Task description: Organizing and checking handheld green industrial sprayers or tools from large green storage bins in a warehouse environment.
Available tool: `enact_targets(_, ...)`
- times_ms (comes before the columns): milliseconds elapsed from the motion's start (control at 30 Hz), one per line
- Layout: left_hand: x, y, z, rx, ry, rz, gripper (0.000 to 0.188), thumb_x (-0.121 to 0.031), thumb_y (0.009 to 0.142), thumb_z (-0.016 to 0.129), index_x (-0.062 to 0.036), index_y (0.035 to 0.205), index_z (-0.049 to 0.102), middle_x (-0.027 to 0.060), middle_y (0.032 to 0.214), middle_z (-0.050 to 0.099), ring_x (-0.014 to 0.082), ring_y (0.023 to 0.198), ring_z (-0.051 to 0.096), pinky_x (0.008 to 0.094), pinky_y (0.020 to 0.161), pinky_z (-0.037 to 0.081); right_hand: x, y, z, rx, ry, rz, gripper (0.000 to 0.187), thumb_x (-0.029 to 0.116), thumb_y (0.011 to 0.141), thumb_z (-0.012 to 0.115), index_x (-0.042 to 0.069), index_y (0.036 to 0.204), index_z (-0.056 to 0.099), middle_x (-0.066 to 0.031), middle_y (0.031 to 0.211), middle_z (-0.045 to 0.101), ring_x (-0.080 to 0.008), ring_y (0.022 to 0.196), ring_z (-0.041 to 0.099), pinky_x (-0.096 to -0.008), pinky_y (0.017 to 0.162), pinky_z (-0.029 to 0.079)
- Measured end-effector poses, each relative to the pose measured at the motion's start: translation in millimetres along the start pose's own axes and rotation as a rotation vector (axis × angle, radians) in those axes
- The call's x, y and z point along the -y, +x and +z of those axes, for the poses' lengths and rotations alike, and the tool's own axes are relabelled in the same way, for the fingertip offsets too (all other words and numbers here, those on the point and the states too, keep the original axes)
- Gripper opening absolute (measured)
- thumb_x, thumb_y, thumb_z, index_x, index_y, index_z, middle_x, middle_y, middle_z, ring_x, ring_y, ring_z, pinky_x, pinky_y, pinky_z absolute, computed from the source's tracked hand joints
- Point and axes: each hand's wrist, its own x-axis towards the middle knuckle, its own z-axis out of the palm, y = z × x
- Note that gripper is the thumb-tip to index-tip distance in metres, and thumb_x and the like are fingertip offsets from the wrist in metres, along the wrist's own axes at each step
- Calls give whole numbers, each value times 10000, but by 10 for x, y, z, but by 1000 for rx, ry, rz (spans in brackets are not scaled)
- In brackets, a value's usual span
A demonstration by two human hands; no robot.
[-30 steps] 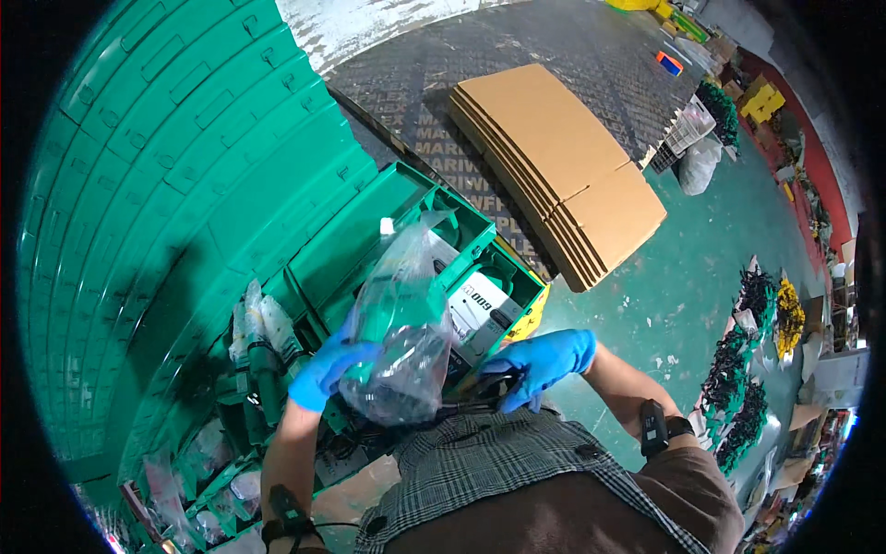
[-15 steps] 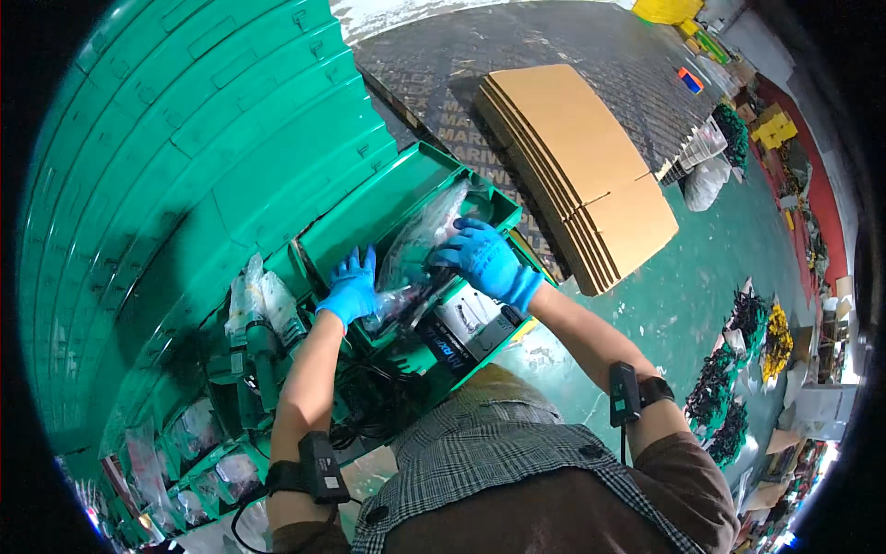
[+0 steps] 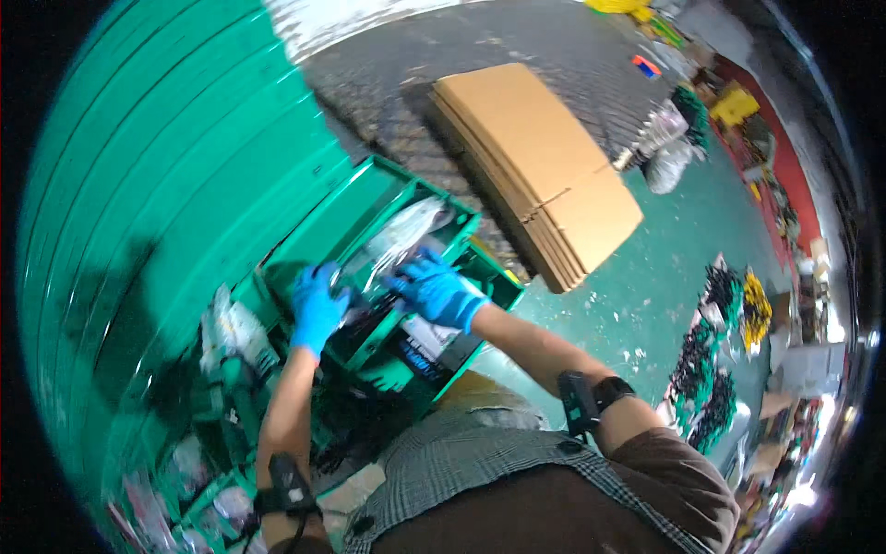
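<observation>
A green tray (image 3: pixel 374 166) with long compartments lies in front of me. In one compartment is a clear plastic bag (image 3: pixel 411 224) with dark contents that I cannot make out. My right hand (image 3: pixel 436 288), in a blue glove, is closed over the bag's near part with fingers bent. My left hand (image 3: pixel 318 307), gloved likewise, is at the bag's lower left end, thumb and fingers apart. Motion blurs both hands' fingertips. Below my right hand, a black and white printed box (image 3: pixel 426 349) sits in the nearer compartment.
Stacked green trays (image 3: pixel 203 138) rise at the left. Beyond the tray lies a pile of flat cardboard (image 3: pixel 544 148). Green power tools with plastic-wrapped parts (image 3: pixel 235 337) and dark cables (image 3: pixel 355 411) are nearby. Bundles of black and green pieces (image 3: pixel 706 360) lie on the floor at right.
The view has shifted, moving the scene left. My left hand's fingers have drawn closer together at the bag's end. My right hand has moved down along the bag.
</observation>
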Motion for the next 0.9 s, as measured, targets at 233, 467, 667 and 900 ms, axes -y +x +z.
enact_targets(233, -264, -544, -84, 164, -344, 42, 214, -152, 793, 628, -35, 971, 620, 151, 905, 638, 332, 816, 601, 395, 742, 475, -442, -951, -445, -352, -386, 637, 489, 225, 694, 597, 151, 1174, 546, -133, 1274, 457, -334, 1196, 403, -540, 1035, 256)
enact_targets(467, -720, -841, -370, -94, -442, -185, 223, -124, 806, 623, -16, 1001, 617, 154, 965, 631, 298, 888, 605, 370, 788, 469, -1458, -1612, -185, -229, -549, 608, 278, 215, 795, 532, 278, 1049, 625, -62, 1330, 433, -329, 1241, 365, -552, 1055, 217)
enact_targets(667, -1019, -1712, -664, -431, -287, -323, 179, -78, 808, 616, -12, 974, 630, 147, 948, 634, 263, 862, 613, 357, 788, 476, -2668, -1545, -336, -271, -650, 477, 324, 300, 809, 530, 153, 1089, 602, -115, 1254, 468, -333, 1201, 379, -552, 1037, 215)
enact_targets(900, -1261, -3378, -700, -761, -349, -923, 220, -66, 810, 620, -6, 1020, 640, 135, 943, 649, 210, 864, 622, 299, 770, 468, -1998, -925, -182, -481, -256, 513, 261, 125, 783, 578, 5, 1010, 628, -195, 1015, 610, -326, 913, 576, -411, 773, 455)
